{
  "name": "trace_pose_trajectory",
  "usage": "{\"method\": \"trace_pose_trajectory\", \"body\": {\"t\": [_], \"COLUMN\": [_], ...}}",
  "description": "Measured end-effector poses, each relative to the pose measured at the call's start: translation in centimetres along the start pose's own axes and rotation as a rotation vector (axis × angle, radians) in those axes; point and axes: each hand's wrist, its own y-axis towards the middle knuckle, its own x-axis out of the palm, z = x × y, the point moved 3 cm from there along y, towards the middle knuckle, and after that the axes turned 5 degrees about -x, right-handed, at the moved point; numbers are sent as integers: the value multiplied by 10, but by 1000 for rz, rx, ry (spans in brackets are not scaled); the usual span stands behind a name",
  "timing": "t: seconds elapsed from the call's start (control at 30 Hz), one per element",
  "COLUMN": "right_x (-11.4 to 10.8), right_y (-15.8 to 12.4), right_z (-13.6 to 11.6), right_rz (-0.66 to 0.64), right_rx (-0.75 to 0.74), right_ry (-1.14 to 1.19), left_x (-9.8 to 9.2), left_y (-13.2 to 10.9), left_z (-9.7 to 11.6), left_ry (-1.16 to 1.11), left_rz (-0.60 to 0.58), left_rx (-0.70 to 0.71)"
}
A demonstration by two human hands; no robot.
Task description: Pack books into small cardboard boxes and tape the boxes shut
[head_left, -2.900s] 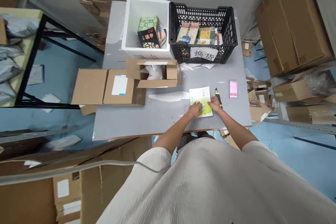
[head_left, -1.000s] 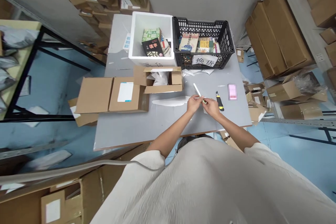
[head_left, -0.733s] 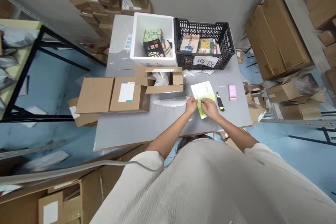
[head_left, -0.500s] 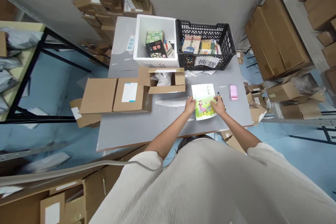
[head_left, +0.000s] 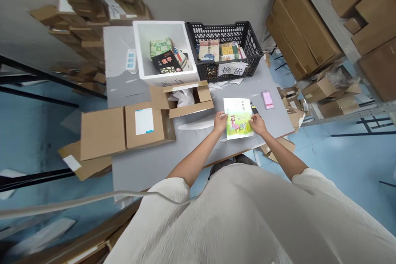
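Observation:
A picture book (head_left: pixel 237 116) with a white and green cover, showing a figure in a red hat and a small animal, faces up near the table's front edge. My left hand (head_left: pixel 220 121) grips its left edge, fingers closed. On the opposite edge my right hand (head_left: pixel 257 123) pinches the cover, thumb on top. Just beyond the right hand lies a dark pen-like thing (head_left: pixel 254 108) with a yellow band, partly hidden. A pink card-like item (head_left: pixel 267 100), blurred out in part, rests farther right on the grey table (head_left: pixel 139 169).
Behind stand a white foam box (head_left: pixel 140 55) and a black plastic crate (head_left: pixel 256 55), both with books inside. An open carton (head_left: pixel 192 110) holds white wrapping. Closed cartons (head_left: pixel 103 132) sit at left. Shelving with boxes (head_left: pixel 321 20) rises on the right.
My view has swung to the right, so the table and boxes appear shifted left and tilted. Both hands keep their hold on the picture book.

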Motion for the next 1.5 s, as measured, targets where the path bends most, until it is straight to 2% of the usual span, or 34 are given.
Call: {"method": "trace_pose_trajectory", "body": {"t": [0.13,0.27,0.4,0.5,0.6,0.77,0.9,1.0,1.1,1.33,1.43,1.5], "right_x": [-10,-17,-23,-30,-39,-50,-53,-55,-54,-41,-32,-24], "right_y": [-16,-21,-13,0,20,58,86,110,137,193,227,255], "right_z": [1,0,-4,-11,-21,-41,-60,-73,-86,-110,-127,-144], "right_rz": [35,81,97,84,92,88,-125,-319,-420,-463,-439,-375], "right_rx": [25,22,5,-20,-72,-101,-133,-177,-199,-264,-316,-351], "right_ry": [-12,-4,113,255,342,448,550,489,429,480,485,496], "left_x": [8,4,-3,-4,-3,-1,-8,-13,-17,-29,-34,-39], "left_y": [-3,-16,-23,-20,-17,-8,14,32,47,65,82,99], "left_z": [-1,5,14,20,23,29,51,71,88,122,150,175], "left_ry": [58,182,268,154,8,55,-45,-95,-118,-19,58,71], "left_rz": [-65,-128,-219,-212,-186,-185,-74,15,62,104,84,123], "left_rx": [-2,135,219,205,186,172,199,227,246,291,319,337]}}
